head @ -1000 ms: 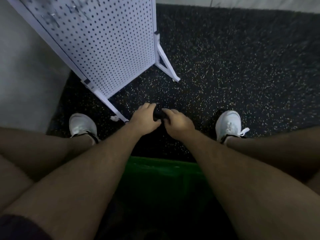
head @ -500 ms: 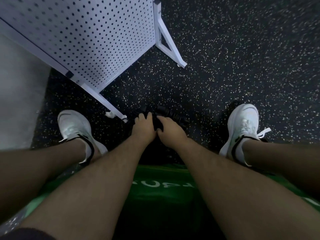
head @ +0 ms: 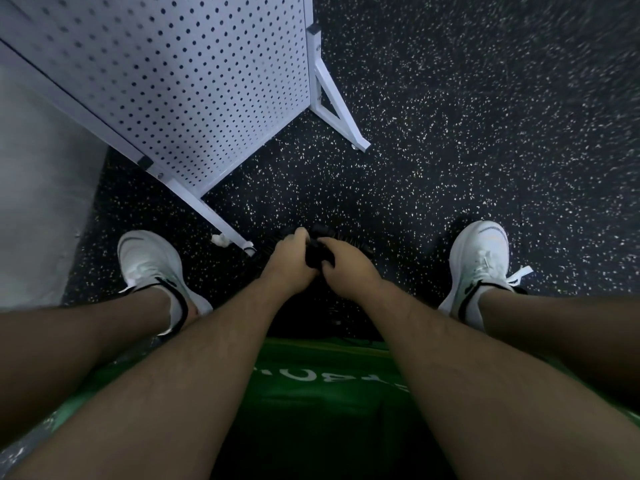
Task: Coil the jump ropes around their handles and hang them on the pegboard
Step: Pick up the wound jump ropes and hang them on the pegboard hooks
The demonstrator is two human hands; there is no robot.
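Plainly the work sits low, between the feet. The left hand [head: 291,263] and the right hand [head: 351,270] meet over a black bundle, by my reading the jump rope [head: 317,252], held just above the speckled floor [head: 450,150]. Each grip is closed, with the fingers curled round the dark mass from its own side and the knuckles nearly touching. How much cord is wound I cannot tell, because black on a dark floor in dim light hides the turns and any loose tail.

To coil well, I judge that one grip should clamp both handles together as a fixed core. The other should lay cord round them in snug, side-by-side turns, with a thumb pinning each turn so that none slips. Even tension matters, since slack turns would likely spring off on lifting. A short end is best left to tuck under the last wrap, or a loop for hanging.

The pegboard [head: 207,81] stands near, ahead and to the left. No hook shows on the part in view, so the hanging spot probably lies higher up.
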